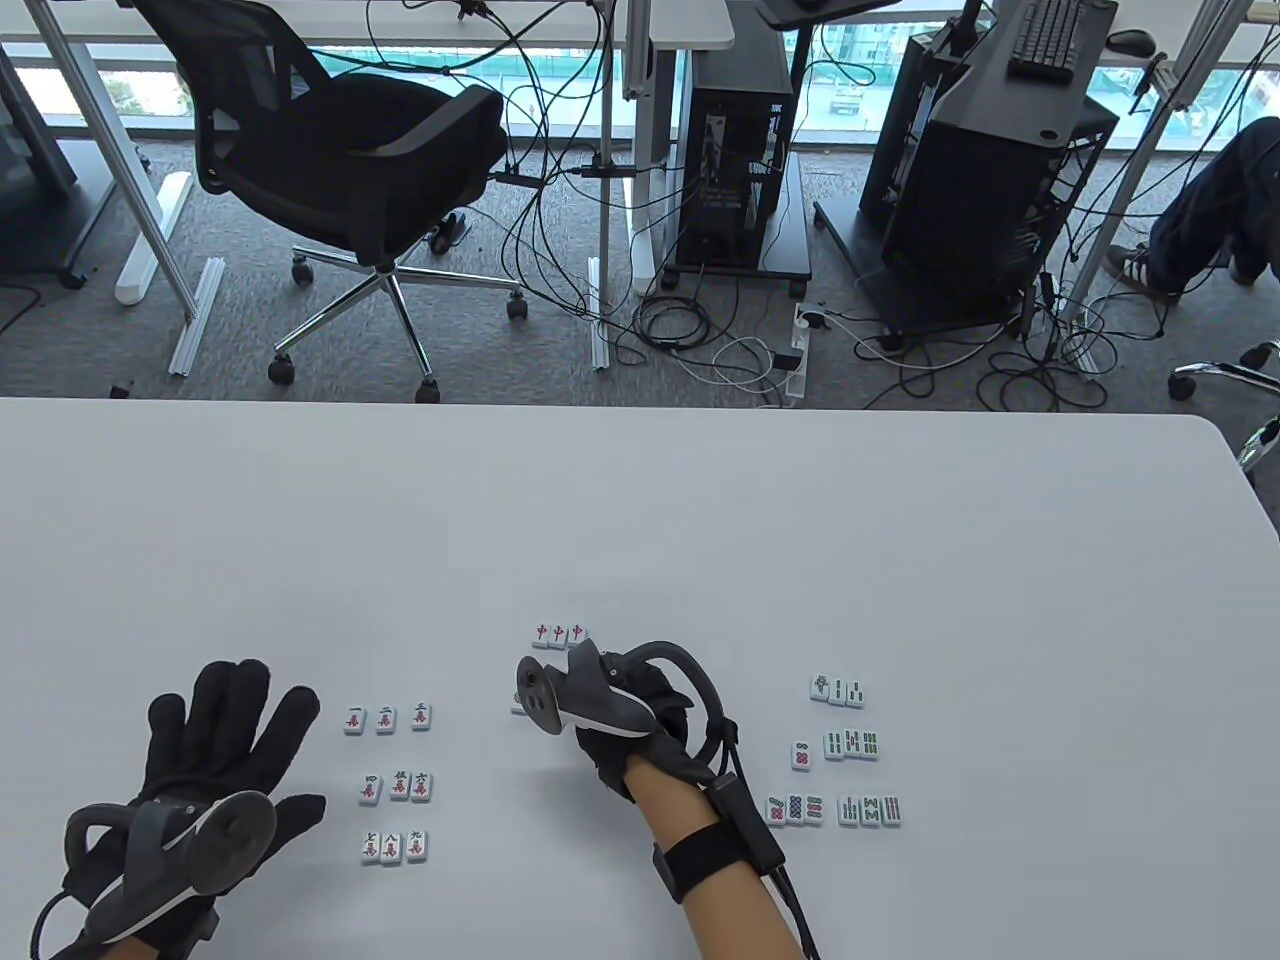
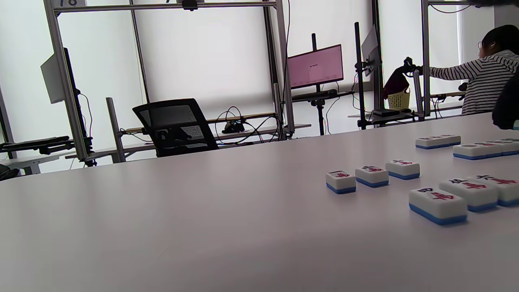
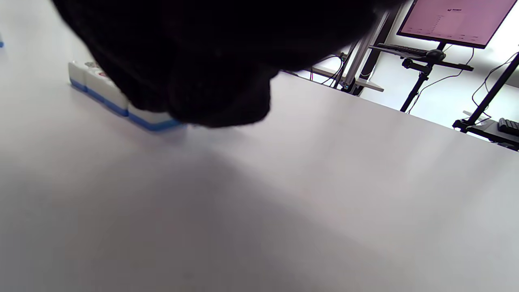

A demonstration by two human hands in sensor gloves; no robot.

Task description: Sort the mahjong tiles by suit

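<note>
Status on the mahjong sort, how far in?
Mostly done. The character tiles sit in three rows of three by the flat, idle left hand. Bamboo and circle tiles are grouped in rows at right. In hand: the right hand works at the red-character row; its fingers cover that row's end, grip unclear. Left: one tile half hidden beside it.

Tile grid [image 1: 391, 779] left, tile rows [image 1: 845, 749] right, on table [image 1: 640, 520]

Rows of mahjong tiles [image 2: 372, 175] lie face-up on the table [image 2: 202, 227].
</note>
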